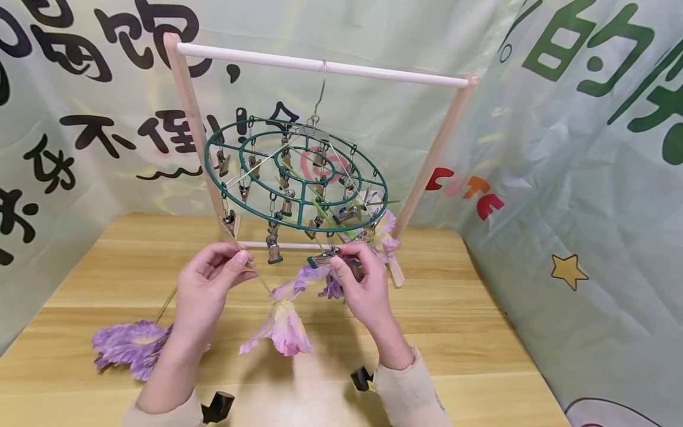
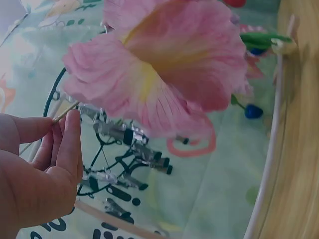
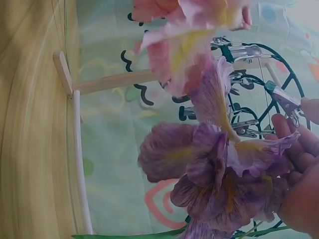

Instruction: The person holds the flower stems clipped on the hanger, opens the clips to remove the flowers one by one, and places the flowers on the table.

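My left hand (image 1: 210, 284) pinches the thin stem of a pink artificial flower (image 1: 285, 329), whose bloom hangs low between both hands in the head view. That same flower (image 2: 164, 64) fills the upper middle of the left wrist view. My right hand (image 1: 365, 284) pinches a metal clip (image 1: 322, 259) hanging from the green round drying rack (image 1: 301, 204). In the right wrist view, the clip (image 3: 283, 97) sits between thumb and fingers. Purple flowers (image 3: 214, 174) hang beside the right hand, partly covering it.
A wooden stand with a white top bar (image 1: 320, 66) carries the rack by its hook. Several clips (image 1: 274, 249) dangle around the rings. A loose purple flower (image 1: 130, 347) lies on the wooden table (image 1: 469, 356), left of the left forearm. Printed cloth (image 1: 544, 196) surrounds the table.
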